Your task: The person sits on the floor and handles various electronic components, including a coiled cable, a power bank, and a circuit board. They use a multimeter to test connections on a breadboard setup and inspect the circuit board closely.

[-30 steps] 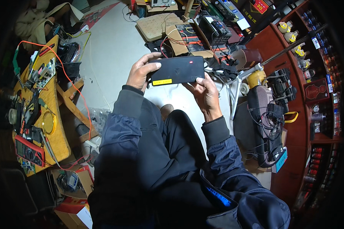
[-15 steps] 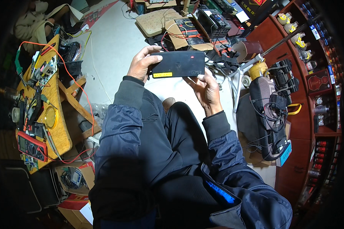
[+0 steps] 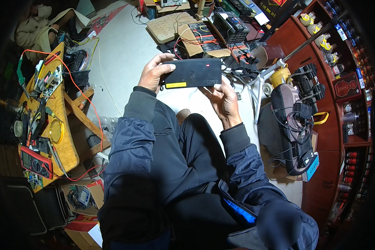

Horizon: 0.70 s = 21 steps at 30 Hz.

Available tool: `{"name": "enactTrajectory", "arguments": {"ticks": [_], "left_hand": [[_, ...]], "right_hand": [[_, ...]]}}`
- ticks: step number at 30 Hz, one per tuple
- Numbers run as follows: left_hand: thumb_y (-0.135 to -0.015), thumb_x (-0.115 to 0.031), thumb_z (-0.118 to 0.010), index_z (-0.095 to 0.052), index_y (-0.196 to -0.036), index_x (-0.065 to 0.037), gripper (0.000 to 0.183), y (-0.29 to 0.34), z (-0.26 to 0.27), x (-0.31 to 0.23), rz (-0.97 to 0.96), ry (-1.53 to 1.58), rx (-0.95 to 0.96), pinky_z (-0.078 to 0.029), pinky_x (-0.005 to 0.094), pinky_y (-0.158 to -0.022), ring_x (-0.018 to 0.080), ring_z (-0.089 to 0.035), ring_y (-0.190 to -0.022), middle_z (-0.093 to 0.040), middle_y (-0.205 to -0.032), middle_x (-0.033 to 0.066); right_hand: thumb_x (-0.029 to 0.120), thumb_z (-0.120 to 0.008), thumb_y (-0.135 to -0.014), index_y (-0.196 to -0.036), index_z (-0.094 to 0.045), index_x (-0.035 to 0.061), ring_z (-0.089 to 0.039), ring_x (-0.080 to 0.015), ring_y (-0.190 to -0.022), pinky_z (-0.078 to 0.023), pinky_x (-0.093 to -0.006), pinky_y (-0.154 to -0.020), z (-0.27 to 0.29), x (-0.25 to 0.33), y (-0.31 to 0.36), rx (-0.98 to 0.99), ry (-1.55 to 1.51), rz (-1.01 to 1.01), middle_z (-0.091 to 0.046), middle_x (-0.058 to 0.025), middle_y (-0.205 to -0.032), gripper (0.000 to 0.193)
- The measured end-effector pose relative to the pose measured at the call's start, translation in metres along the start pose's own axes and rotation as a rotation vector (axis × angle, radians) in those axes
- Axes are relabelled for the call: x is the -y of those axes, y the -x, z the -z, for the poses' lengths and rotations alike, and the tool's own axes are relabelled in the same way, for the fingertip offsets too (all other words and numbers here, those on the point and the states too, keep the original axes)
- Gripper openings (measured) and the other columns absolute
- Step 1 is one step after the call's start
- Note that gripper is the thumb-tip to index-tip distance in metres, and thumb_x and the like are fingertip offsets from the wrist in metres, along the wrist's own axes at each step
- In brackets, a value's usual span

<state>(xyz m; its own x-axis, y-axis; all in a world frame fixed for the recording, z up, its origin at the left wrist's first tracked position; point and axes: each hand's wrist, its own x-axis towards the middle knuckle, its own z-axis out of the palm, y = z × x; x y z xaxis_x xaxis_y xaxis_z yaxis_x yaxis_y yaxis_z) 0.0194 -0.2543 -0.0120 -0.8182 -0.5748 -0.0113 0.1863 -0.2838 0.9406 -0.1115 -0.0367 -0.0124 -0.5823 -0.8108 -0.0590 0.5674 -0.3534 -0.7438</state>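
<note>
Dipping slightly nearer since the earlier frame, the black rectangular case [image 3: 191,73] is sitting far-centre in the head view, left hand [image 3: 152,76] fingers gripping its left end, right hand [image 3: 226,104] fingers holding its near right corner, its shell looking unopened and any remaining work not showing.

The box [image 3: 200,74] hides its own underside and some fingers of the left hand [image 3: 154,75] and right hand [image 3: 226,102]. Its yellow label's [image 3: 176,85] print is too small. The right sleeve [image 3: 246,166] is partly blurred.
</note>
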Motion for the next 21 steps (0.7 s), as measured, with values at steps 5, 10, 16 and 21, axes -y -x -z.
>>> {"name": "enactTrajectory", "arguments": {"ticks": [5, 10, 16, 21], "left_hand": [[-0.083, -0.014, -0.07, -0.055, -0.132, 0.005, 0.055, -0.0005, 0.0007, 0.0012, 0.001, 0.004, 0.005, -0.05, 0.0322, -0.101, 0.0232, -0.064, -0.109, -0.063, -0.119, 0.017], [-0.083, -0.014, -0.07, -0.055, -0.131, 0.005, 0.054, -0.0013, 0.0021, 0.0023, -0.001, 0.01, 0.014, -0.05, 0.0323, -0.101, 0.023, -0.064, -0.109, -0.064, -0.119, 0.0171], [-0.081, -0.01, -0.07, -0.06, -0.124, 0.003, 0.046, -0.0008, 0.0001, 0.0014, -0.014, 0.049, -0.012, -0.05, 0.0303, -0.099, 0.0209, -0.064, -0.104, -0.067, -0.114, 0.0141], [-0.081, -0.009, -0.07, -0.06, -0.124, 0.003, 0.045, 0.0007, -0.0009, -0.0013, 0.0, 0.047, -0.018, -0.05, 0.0304, -0.099, 0.0211, -0.064, -0.104, -0.067, -0.114, 0.0139]], "right_hand": [[0.002, -0.049, -0.087, -0.139, -0.048, -0.0038, -0.062, -0.026, -0.12, -0.046, -0.0533, -0.113, 0.0, 0.0009, -0.0001, -0.003, -0.003, -0.006, -0.063, -0.0152, -0.126, 0.052], [0.002, -0.049, -0.087, -0.139, -0.048, -0.0038, -0.063, -0.0259, -0.12, -0.045, -0.0535, -0.113, 0.0002, 0.0008, -0.0005, -0.001, -0.001, -0.004, -0.063, -0.0152, -0.126, 0.052], [0.002, -0.049, -0.087, -0.139, -0.048, -0.0038, -0.062, -0.0255, -0.12, -0.045, -0.0536, -0.114, -0.0005, 0.0002, -0.0005, -0.007, -0.003, -0.007, -0.063, -0.015, -0.126, 0.053], [0.002, -0.049, -0.087, -0.139, -0.048, -0.0031, -0.063, -0.0236, -0.118, -0.042, -0.0547, -0.116, -0.0018, 0.0003, -0.0005, -0.003, -0.003, -0.009, -0.063, -0.0133, -0.125, 0.053]]}}
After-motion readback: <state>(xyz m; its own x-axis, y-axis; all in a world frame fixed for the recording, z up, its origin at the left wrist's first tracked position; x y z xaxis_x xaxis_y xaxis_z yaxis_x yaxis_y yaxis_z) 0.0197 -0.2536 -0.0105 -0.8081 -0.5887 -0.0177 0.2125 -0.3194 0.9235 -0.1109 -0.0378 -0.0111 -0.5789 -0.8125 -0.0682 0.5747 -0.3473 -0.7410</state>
